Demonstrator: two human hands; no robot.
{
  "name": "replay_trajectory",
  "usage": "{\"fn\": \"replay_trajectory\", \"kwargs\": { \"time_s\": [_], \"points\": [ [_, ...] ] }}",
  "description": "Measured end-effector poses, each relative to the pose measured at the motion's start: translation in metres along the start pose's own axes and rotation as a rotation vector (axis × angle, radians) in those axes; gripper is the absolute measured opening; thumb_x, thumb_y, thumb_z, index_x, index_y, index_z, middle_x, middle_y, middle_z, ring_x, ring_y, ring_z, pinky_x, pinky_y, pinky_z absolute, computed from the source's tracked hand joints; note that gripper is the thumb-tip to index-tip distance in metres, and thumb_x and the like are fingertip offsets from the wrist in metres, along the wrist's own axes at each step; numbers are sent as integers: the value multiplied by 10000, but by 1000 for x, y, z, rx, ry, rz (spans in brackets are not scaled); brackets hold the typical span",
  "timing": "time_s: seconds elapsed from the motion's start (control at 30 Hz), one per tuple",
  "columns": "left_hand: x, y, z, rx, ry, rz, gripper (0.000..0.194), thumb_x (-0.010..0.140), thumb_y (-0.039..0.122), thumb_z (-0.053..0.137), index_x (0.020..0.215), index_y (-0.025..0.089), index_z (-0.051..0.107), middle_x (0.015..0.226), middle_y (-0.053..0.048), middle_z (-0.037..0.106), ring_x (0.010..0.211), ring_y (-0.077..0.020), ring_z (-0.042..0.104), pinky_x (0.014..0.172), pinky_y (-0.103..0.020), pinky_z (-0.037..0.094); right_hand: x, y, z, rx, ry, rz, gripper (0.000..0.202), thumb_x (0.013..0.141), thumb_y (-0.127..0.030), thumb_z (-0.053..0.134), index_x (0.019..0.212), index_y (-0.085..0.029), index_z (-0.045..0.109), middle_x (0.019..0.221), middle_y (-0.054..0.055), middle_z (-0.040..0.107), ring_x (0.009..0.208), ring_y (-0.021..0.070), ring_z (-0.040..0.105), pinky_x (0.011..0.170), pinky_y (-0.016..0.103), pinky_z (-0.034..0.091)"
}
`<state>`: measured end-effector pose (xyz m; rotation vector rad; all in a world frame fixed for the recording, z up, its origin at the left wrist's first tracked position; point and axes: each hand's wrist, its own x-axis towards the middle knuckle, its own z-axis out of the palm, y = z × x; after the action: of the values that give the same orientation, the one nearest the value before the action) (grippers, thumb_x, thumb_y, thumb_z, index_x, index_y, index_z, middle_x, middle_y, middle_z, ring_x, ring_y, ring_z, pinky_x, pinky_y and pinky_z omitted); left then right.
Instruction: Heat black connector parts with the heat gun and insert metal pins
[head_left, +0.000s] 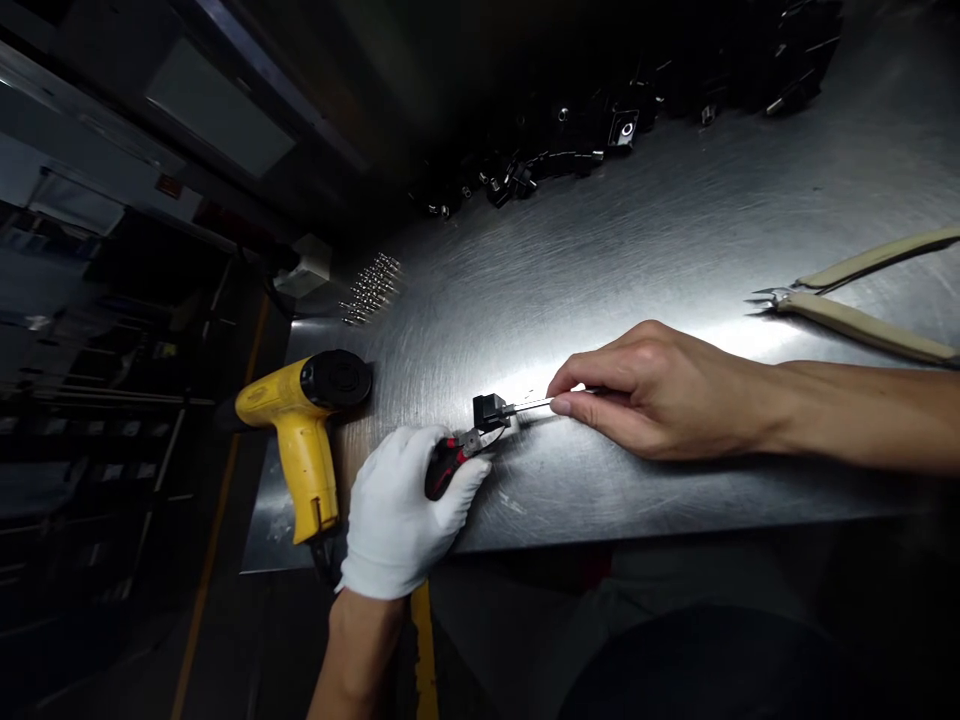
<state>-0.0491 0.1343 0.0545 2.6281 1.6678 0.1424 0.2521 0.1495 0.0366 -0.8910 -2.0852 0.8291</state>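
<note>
In a white glove, my left hand [405,505] is wrapped round small pliers [468,443] with red and black handles. Their jaws lie against the lower side of a small black block-shaped part [489,410]. My right hand, bare [637,395], pinches a thin metal tool [531,404] between thumb and fingertips; its kind cannot be made out. The tool's tip meets the right side of the black part. Just under that tip is a small pale piece [513,425], partly covered by the pliers.
A yellow heat gun [304,430] lies left on the metal table [600,260]. Behind it is a cluster of small metal pins [373,289]. Many dark parts [517,180] are heaped along the back. Cream-handled cutters [847,300] lie open at right.
</note>
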Motion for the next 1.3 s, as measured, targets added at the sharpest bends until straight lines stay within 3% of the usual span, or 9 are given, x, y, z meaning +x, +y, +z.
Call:
{"fn": "replay_trajectory", "kwargs": {
  "time_s": [0.2,0.4,0.57,0.77,1.07,1.3],
  "points": [
    [3,8,-1,105,-28,-18,348,946,529,511,794,216,502,742,-17,516,666,-187,514,616,-310,354,-1,0,-1,-21,34,40,174,965,-194,580,984,-164,751,558,-56,610,458,79,503,468,238,364],
    [8,16,-7,195,-76,-26,355,954,538,488,777,231,459,725,-18,536,595,-183,483,556,-303,280,-2,-1,-1,-48,52,46,192,970,-185,586,913,-174,769,654,-36,676,498,79,522,503,253,392],
    [12,25,-12,192,-125,-92,381,957,558,478,754,237,449,703,-12,541,555,-177,472,540,-291,259,-1,-2,0,-73,51,71,199,946,-139,602,977,-200,789,560,-56,603,453,83,461,478,279,339],
    [13,34,-12,201,-130,-141,394,952,577,479,757,234,486,680,-14,560,517,-170,460,534,-289,220,1,-4,0,-124,65,125,177,931,-147,619,863,-186,778,514,-56,543,438,77,413,477,288,313],
    [21,54,-20,264,-306,-305,459,971,631,354,778,238,491,718,-29,601,584,-200,536,546,-297,257,1,-9,0,-217,28,203,350,941,-158,590,592,-158,563,460,-62,405,429,55,316,495,275,298],
    [25,63,-19,288,-362,-331,508,966,677,280,805,251,504,720,-39,620,568,-230,542,536,-305,238,-1,-11,4,-310,3,254,337,935,-189,584,598,-167,578,485,-40,450,447,75,340,516,286,309]
  ]
}}
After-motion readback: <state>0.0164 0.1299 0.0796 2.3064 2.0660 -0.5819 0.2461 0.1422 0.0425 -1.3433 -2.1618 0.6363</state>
